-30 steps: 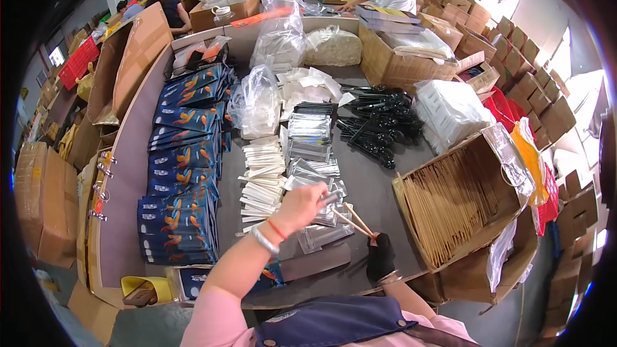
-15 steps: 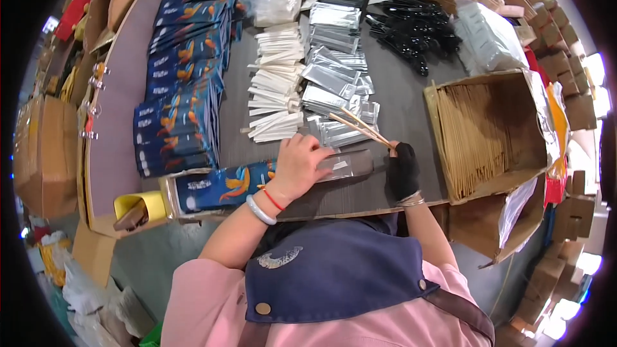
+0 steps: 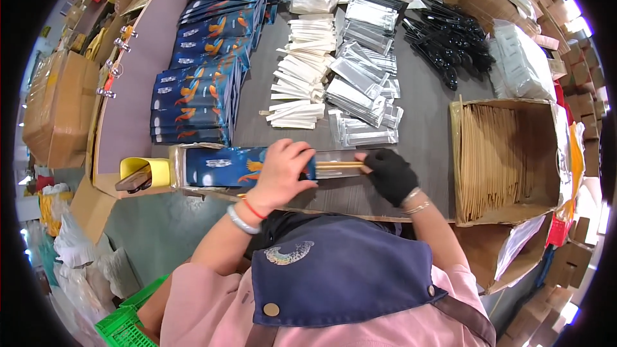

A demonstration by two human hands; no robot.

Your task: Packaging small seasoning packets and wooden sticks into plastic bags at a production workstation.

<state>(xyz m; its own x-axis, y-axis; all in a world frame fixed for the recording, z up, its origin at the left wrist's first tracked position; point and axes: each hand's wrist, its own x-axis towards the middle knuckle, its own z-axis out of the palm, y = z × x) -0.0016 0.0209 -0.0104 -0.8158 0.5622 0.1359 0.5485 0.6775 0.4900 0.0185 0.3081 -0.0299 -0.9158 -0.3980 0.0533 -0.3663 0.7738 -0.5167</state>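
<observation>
Taking the pair of slim, tan wooden chopsticks (image 3: 339, 166) as the centre of a clock face, they lie level between the two hands, above the near edge of the dark grey surface (image 3: 421, 135). The right hand (image 3: 389, 175), in a black fingerless glove (image 3: 394, 184), is just beside them at 3 o'clock, its fingers closed in a pinch on their right ends. The bare left hand (image 3: 283, 172) is at 9 o'clock, palm down over the right part of a flat, dark blue pouch with orange artwork (image 3: 222, 166). Its fingers lie close together with the thumb spread toward the chopsticks; whether they grip the pouch I cannot tell. The left ends of the chopsticks meet the pouch's right end, but whether they are inside is unclear.

Farther out, a long overlapping pile of similar blue pouches (image 3: 193, 93) stands at 10 o'clock, slim white paper packets (image 3: 302, 67) at 11, and flat, clear plastic packets (image 3: 363, 80) between 12 and 1. Glossy black plastic utensils (image 3: 450, 45) lie between 1 and 2. An open brown cardboard box (image 3: 543, 180) holding many wooden sticks (image 3: 488, 151) sits at 3.
</observation>
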